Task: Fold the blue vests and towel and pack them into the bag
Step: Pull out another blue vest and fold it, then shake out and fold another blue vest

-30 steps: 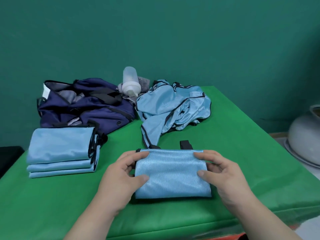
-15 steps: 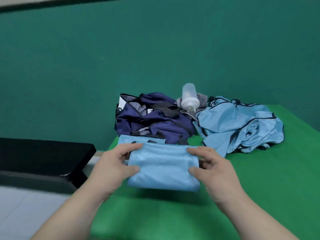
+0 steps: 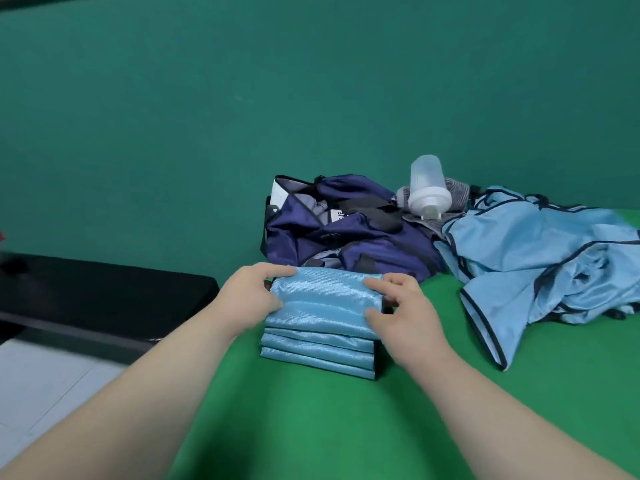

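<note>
Near the left edge of the green tabletop (image 3: 346,427), a stack of folded vests (image 3: 318,353): 3 flat light-blue layers visible, glossy and smooth, bound in black along the right side. On top of the stack, a folded blue piece (image 3: 322,301), rectangular, with a fine ribbed sheen and soft rounded folds; towel or vest, impossible to tell. Pinched at its left end by the left hand (image 3: 254,296), thumb on the near face, fingers (image 3: 277,270) curled over the far top edge. Pinched at its right end by the right hand (image 3: 401,306) in the same way, thumb low on the near face, fingers (image 3: 384,280) hooked over the top corner. Both ends of the piece hidden under the hands. Directly behind the stack, a dark navy bag (image 3: 346,233) of soft, crumpled fabric, open at the top, with black straps, grey lining and a white label; its near lower edge hidden by the stack and hands. Just right of the bag, a translucent plastic bottle (image 3: 427,188) with a white cap, tilted, cap toward the camera, resting on a grey knitted cloth (image 3: 459,195). Farther right, a loose heap of unfolded vests (image 3: 540,265), light blue with black trim, rumpled, one hem trailing toward the near side. Beyond the tabletop's left edge, a low black bench (image 3: 104,296) and pale floor (image 3: 52,382); behind everything, a plain teal wall (image 3: 242,98).
</note>
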`<control>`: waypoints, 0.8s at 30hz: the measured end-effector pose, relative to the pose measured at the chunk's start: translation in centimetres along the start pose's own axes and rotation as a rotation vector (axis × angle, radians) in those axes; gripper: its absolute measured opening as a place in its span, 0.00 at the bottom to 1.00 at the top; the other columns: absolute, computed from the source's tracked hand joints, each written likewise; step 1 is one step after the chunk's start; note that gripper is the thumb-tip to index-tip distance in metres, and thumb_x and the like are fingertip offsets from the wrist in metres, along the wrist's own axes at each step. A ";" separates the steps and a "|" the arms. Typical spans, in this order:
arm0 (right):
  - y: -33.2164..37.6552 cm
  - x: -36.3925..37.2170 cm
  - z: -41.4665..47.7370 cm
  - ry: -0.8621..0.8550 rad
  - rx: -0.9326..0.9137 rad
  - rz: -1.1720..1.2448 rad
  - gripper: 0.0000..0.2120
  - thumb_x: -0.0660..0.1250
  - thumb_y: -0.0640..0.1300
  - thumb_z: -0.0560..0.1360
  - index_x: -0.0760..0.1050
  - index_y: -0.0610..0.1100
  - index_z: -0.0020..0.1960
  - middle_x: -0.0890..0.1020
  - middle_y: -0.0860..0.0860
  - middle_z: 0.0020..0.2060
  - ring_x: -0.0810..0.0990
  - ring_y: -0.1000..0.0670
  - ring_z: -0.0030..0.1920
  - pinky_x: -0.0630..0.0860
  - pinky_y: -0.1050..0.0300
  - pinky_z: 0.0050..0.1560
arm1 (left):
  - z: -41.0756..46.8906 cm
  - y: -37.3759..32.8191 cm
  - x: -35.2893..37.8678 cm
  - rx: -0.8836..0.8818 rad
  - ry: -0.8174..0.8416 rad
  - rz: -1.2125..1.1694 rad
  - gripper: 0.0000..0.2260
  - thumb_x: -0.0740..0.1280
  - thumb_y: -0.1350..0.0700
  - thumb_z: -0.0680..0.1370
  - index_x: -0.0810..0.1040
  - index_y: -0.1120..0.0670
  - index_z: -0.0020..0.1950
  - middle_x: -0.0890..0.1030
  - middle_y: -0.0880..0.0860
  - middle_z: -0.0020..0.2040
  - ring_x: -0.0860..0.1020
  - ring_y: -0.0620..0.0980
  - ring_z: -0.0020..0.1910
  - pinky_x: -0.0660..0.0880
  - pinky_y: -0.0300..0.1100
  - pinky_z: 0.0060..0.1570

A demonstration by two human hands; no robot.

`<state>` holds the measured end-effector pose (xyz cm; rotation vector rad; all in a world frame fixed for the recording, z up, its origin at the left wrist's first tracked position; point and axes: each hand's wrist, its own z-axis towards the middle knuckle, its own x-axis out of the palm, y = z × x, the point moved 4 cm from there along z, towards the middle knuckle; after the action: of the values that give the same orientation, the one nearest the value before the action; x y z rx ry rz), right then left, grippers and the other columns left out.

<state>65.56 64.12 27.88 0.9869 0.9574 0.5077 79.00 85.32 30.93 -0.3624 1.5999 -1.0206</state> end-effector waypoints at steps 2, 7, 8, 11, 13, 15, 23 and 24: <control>-0.5 0.2 0.2 0.017 -0.028 -0.032 0.21 0.72 0.39 0.73 0.78 0.51 0.65 0.70 0.56 0.60 0.73 0.68 0.49 0.65 0.80 0.50 | 0.2 0.3 0.3 0.031 -0.007 -0.002 0.28 0.69 0.69 0.70 0.79 0.36 0.55 0.81 0.44 0.52 0.79 0.47 0.43 0.75 0.39 0.44; -2.0 0.7 -0.3 0.037 0.017 -0.025 0.21 0.73 0.45 0.73 0.77 0.60 0.64 0.60 0.57 0.75 0.64 0.52 0.72 0.61 0.49 0.75 | 0.2 1.0 0.7 0.057 0.030 0.049 0.30 0.68 0.65 0.73 0.75 0.26 0.51 0.73 0.40 0.66 0.76 0.43 0.60 0.73 0.48 0.63; -2.1 0.7 -0.4 0.049 0.022 -0.023 0.21 0.72 0.46 0.74 0.77 0.62 0.64 0.56 0.56 0.78 0.60 0.52 0.76 0.58 0.48 0.77 | 0.1 0.8 0.8 0.055 0.042 0.081 0.29 0.68 0.64 0.73 0.74 0.25 0.52 0.71 0.41 0.69 0.74 0.44 0.62 0.72 0.49 0.64; -1.8 0.8 -0.8 0.107 0.030 -0.006 0.20 0.69 0.47 0.76 0.74 0.66 0.64 0.47 0.57 0.80 0.52 0.52 0.79 0.54 0.50 0.78 | -0.5 0.1 0.7 0.029 0.067 0.224 0.29 0.65 0.62 0.76 0.71 0.27 0.63 0.62 0.45 0.77 0.65 0.48 0.73 0.70 0.46 0.64; -1.3 0.4 -1.0 0.109 0.012 0.015 0.19 0.69 0.47 0.77 0.73 0.67 0.63 0.45 0.57 0.80 0.50 0.54 0.79 0.53 0.53 0.77 | -1.2 -0.9 0.4 0.045 0.030 0.285 0.29 0.64 0.63 0.77 0.70 0.33 0.70 0.56 0.45 0.80 0.54 0.49 0.77 0.68 0.41 0.62; -0.8 -0.2 -1.4 0.077 -0.030 0.022 0.18 0.69 0.47 0.78 0.74 0.66 0.64 0.47 0.60 0.79 0.50 0.55 0.79 0.53 0.53 0.78 | -2.3 -1.9 0.3 0.077 -0.030 0.304 0.28 0.63 0.64 0.78 0.69 0.37 0.72 0.51 0.44 0.81 0.48 0.45 0.78 0.66 0.40 0.63; 0.1 -2.7 -3.5 0.022 -0.169 0.004 0.18 0.65 0.52 0.80 0.67 0.74 0.61 0.55 0.59 0.78 0.56 0.56 0.77 0.57 0.49 0.78 | -7.6 -5.2 2.5 0.231 -0.094 0.334 0.25 0.63 0.59 0.79 0.68 0.38 0.73 0.42 0.42 0.81 0.38 0.40 0.77 0.48 0.47 0.78; 0.1 -3.0 -3.9 0.030 -0.175 -0.011 0.18 0.65 0.51 0.80 0.67 0.73 0.62 0.56 0.58 0.78 0.56 0.56 0.77 0.56 0.50 0.78 | -8.1 -5.6 3.0 0.250 -0.093 0.342 0.25 0.63 0.58 0.79 0.68 0.38 0.73 0.42 0.42 0.80 0.38 0.40 0.77 0.47 0.47 0.78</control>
<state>60.70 63.71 28.47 0.8184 0.9277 0.5880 69.18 83.40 33.10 0.0343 1.3724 -0.9101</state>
